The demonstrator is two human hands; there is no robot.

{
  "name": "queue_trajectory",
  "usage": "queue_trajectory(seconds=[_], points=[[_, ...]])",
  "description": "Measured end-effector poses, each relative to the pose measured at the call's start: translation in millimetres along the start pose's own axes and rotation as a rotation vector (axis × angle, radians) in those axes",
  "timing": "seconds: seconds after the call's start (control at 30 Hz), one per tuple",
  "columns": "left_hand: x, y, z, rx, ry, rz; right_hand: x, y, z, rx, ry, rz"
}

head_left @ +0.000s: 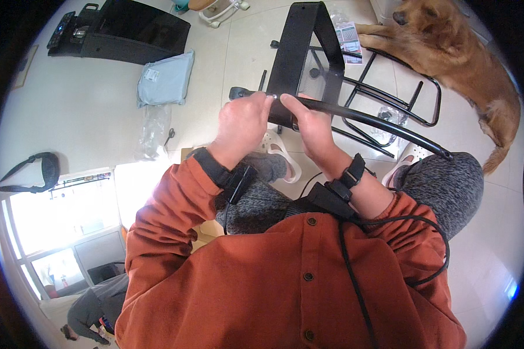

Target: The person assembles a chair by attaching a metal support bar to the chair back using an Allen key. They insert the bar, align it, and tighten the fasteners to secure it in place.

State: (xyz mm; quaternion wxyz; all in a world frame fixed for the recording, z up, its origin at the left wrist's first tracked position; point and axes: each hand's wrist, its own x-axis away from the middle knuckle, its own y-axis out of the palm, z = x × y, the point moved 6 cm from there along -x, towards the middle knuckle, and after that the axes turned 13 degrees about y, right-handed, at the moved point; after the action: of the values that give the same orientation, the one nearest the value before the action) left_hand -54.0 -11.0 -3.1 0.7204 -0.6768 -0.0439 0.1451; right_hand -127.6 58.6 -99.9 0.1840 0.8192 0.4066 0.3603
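A dog (448,51) lies beyond and right of the right hand (315,129). Left of the left hand (241,125) are a parcel (166,79) and clear plastic (153,132); farther beyond, a cabinet (141,28); farther left, a bag (51,171) and window (70,218).

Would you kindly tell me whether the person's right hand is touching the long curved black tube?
Touching: the head view shows the right hand holding the curved black tube, its thumb laid over it.

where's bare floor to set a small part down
Tiled floor is bare between the grey mailer bag and the black panelled frame, also outside the right knee, below the dog in the picture. It's crowded right of the frame: black tubing and clear plastic.
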Motion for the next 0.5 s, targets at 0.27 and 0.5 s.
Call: queue_trajectory(seconds=[0.27,0.5], points=[[-2.4,-1.3,-5.1,-0.039,0.089,-0.063,-6.1,-5.3,10.6,-0.258,0.237,-0.055],[0.7,-1.3,-8.6,0.068,0.016,-0.043,-8.1,-6.0,17.7,-0.201,0.196,0.019]])
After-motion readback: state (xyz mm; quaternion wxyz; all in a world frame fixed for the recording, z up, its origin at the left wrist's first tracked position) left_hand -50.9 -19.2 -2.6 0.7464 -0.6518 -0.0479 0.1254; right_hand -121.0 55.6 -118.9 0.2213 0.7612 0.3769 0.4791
